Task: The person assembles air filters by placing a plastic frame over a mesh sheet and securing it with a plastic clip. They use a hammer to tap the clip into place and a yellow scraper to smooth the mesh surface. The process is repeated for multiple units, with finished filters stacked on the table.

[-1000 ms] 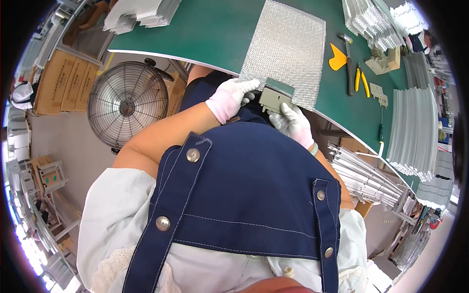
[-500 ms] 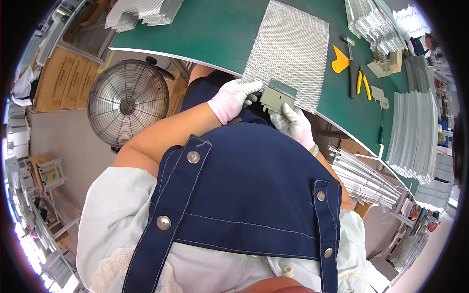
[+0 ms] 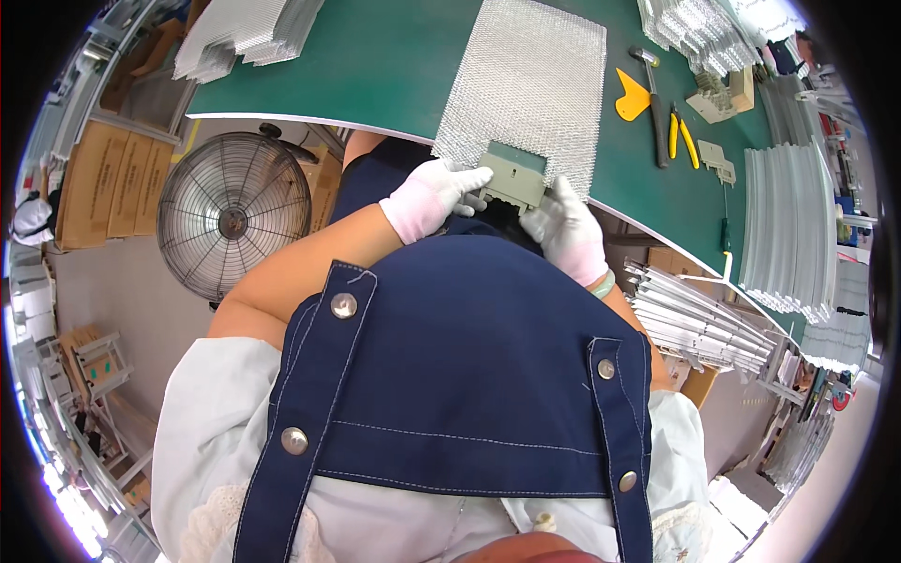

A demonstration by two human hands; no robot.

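Head view looks down past a blue apron (image 3: 469, 375) to both gloved hands at the near edge of the green table (image 3: 375, 66). The left hand (image 3: 434, 195) and right hand (image 3: 563, 230) each close their fingers on one end of a small grey-green plate (image 3: 511, 181), left end and right end, so it is braced level from both sides, apparently to keep it square. The plate sits at the notch cut into the near edge of a silver mesh sheet (image 3: 530, 80), which lies flat on the table at 12 o'clock from the hands. At 2 o'clock lie a yellow scraper (image 3: 631, 97), a hammer (image 3: 652, 103) and yellow-handled pliers (image 3: 682, 131); a floor fan (image 3: 233, 216) stands at 9 o'clock. Compared with a second ago, the plate has gone from a tilted hold clear of the mesh to meeting the notch, and both hands have moved slightly toward 12 o'clock.
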